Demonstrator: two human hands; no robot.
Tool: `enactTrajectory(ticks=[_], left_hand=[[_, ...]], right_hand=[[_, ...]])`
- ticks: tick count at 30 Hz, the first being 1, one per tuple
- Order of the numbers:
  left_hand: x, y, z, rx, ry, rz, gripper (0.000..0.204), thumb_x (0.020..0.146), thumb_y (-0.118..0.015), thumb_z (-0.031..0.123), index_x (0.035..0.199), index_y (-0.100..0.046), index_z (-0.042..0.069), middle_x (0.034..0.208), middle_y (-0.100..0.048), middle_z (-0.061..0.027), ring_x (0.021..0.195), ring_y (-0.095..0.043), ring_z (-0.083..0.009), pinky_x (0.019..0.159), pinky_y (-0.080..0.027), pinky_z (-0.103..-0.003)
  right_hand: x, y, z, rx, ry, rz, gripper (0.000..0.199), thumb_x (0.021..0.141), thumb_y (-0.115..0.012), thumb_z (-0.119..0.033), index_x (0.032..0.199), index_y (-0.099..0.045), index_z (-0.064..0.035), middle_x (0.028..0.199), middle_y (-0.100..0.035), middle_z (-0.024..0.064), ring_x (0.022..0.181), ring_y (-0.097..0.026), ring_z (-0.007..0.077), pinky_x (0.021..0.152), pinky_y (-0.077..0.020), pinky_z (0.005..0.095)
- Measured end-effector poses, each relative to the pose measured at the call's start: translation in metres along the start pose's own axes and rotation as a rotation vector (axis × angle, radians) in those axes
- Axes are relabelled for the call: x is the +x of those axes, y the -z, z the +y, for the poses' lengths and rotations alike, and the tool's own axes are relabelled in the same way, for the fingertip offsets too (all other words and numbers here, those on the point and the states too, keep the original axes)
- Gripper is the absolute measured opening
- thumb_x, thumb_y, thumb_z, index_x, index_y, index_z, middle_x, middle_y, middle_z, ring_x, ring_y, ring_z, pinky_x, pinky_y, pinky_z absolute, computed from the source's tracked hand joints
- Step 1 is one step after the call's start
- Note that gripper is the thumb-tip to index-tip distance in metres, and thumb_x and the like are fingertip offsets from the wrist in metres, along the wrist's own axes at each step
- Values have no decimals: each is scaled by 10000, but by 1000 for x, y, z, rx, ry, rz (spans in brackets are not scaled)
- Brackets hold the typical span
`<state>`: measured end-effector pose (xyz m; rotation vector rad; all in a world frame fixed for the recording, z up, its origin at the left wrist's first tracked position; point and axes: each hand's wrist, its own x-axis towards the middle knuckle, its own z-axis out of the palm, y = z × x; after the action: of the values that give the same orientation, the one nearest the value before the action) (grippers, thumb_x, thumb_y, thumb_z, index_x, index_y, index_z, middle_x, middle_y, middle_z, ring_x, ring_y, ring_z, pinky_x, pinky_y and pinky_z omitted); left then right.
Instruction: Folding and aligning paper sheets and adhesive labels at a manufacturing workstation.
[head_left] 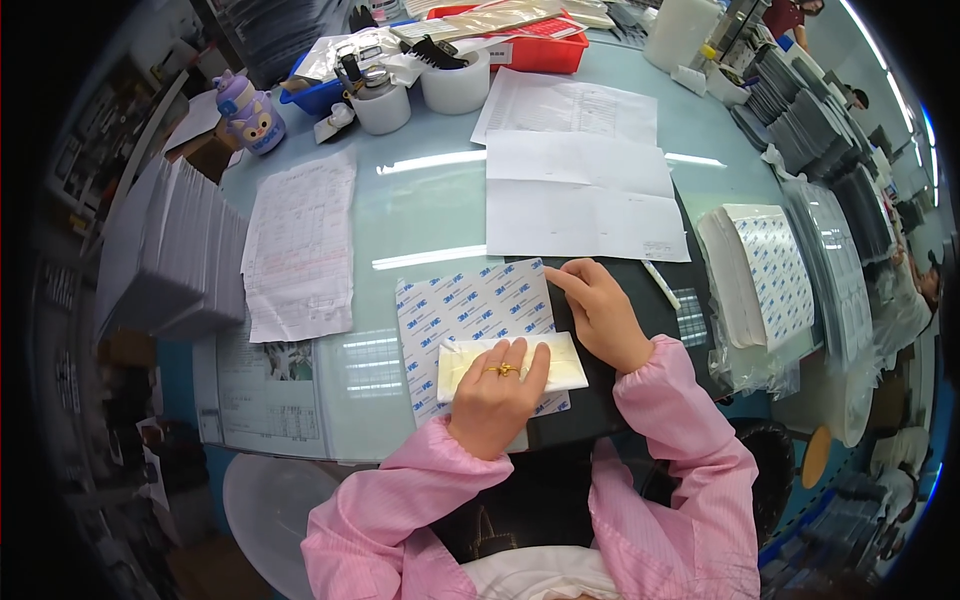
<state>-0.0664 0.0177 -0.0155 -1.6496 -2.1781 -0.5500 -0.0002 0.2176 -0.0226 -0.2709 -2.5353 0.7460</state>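
A white sheet with a blue printed pattern lies on the glass table in front of me. On its near part rests a small cream-coloured pad. My left hand, with a gold ring, lies flat on that pad and presses it down. My right hand rests beside it on the sheet's right edge, its forefinger pointing left onto the upper right corner of the sheet. Both sleeves are pink.
A stack of the same patterned sheets sits in plastic at the right. Paper forms and blank sheets lie further back, white cups, a red tray, a purple bottle. Stacked white cards at left.
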Motion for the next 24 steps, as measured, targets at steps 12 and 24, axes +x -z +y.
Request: enactTrajectory(ticks=[12,24], left_hand=[[21,-5,-10,4,19,4,318,803,-655,101,1118,-677,69,1059,-701,-142,977,-699,-277,845,-556,-334],[43,-15,-23,35,63,13,330,777,-656,69,1105,-684,76,1038,-701,-119,955,-703,-259,800,-567,-321]], right_hand=[[2,1,5,-7,-93,31,378,871,-541,106,1196,-658,-47,1038,-607,135,911,-632,301,781,-511,348],[-93,22,-64,38,104,-99,334,675,-603,86,966,-718,-28,1067,-725,101,1107,-674,299,998,-502,440]])
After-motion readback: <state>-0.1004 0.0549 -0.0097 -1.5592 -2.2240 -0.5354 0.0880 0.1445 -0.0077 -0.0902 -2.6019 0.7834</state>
